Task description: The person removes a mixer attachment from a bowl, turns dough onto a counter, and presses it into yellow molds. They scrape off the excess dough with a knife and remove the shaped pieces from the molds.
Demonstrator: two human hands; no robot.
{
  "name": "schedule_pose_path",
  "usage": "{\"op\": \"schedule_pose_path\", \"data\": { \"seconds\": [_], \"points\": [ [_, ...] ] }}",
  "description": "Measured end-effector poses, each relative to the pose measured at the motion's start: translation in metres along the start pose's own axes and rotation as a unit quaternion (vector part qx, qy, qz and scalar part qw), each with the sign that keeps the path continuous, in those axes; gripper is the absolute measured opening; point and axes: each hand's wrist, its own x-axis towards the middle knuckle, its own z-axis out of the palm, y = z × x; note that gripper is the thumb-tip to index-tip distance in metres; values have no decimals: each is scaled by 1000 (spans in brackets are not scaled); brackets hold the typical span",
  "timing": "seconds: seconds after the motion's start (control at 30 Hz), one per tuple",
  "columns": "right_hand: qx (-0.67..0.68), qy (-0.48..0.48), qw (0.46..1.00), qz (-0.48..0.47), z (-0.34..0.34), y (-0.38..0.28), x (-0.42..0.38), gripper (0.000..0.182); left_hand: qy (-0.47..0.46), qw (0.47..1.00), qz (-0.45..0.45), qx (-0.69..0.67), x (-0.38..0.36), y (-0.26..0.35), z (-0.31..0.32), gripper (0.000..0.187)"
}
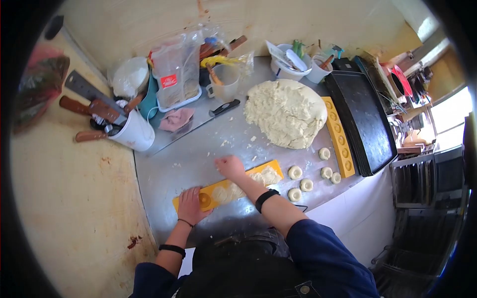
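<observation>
A long yellow mould (pixel 230 190) lies at a slant on the metal table, with pale dough pressed into most of its round hollows; the hollow at its left end is bare. My left hand (pixel 193 204) grips that left end, fingers laid across the top and thumb along the near side. Just above the far side of the mould, my right hand (pixel 230 168) is closed like a fist. What it may hold is hidden. Several small round dough pieces (pixel 306 185) sit to the right. Beyond them rests a large mound of dough (pixel 288 111).
A second yellow mould (pixel 340 139) stands beside stacked black baking trays (pixel 360 116) at the right. A knife (pixel 224 108) lies behind the mould. Along the back are a plastic jug (pixel 223 82) and a white bowl (pixel 290 64). A white tub (pixel 134 133) holds knives at left.
</observation>
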Motion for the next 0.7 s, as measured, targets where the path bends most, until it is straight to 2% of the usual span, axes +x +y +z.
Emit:
{"op": "schedule_pose_path", "data": {
  "seconds": [0.03,0.1,0.17,0.2,0.27,0.3,0.37,0.4,0.47,0.7],
  "points": [
    [142,11,988,67,-15,-5,11,39,0,1000,-2,1,1,0,1,81],
    [150,85,983,57,-71,-6,27,39,21,1000,10,4,1,-1,4,83],
    [104,162,980,57,-124,8,52,36,35,999,17,8,-1,-2,4,84],
    [86,212,973,32,-151,17,63,34,32,999,12,2,0,-2,4,84],
    [-78,310,946,-58,-196,42,86,29,28,1000,8,-6,3,-1,6,83],
    [-77,310,946,-55,-205,60,92,29,16,1000,2,0,2,-3,6,84],
    [-250,345,871,-246,-212,91,105,32,-2,1000,-6,8,2,-2,5,85],
    [-247,343,873,-244,-213,95,106,32,0,1000,0,7,3,-1,2,85],
    [-331,298,851,-279,-214,99,110,35,3,1000,4,10,8,-1,5,85],
    [-320,230,881,-261,-216,107,135,22,9,1000,21,8,6,0,1,87]
  ]
}}
